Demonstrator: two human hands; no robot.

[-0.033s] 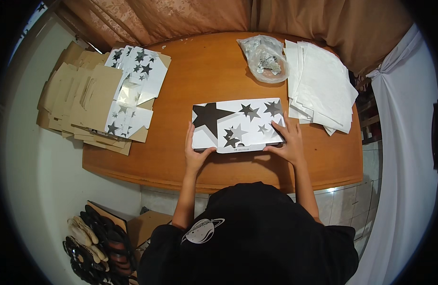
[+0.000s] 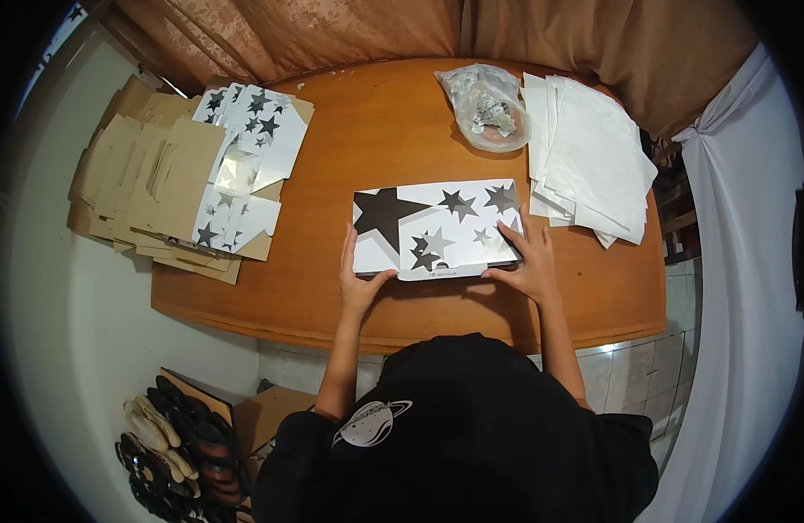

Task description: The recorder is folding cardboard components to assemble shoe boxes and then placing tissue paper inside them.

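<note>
A closed white cardboard box (image 2: 458,228) printed with black and grey stars lies in front of me at the middle of the table. My left hand (image 2: 360,279) grips its left end, fingers along the side and thumb at the near corner. At the opposite end my right hand (image 2: 531,266) holds the box, with its fingers on the right edge and its thumb on the near edge. The underside of the box is hidden.
Flattened cardboard boxes (image 2: 149,179), some star-printed, are stacked at the table's left. White paper sheets (image 2: 593,157) lie at the right, beside a clear plastic bag (image 2: 482,105) of crumpled bits. Several shoes (image 2: 179,444) are at the lower left, below the wooden table (image 2: 245,305).
</note>
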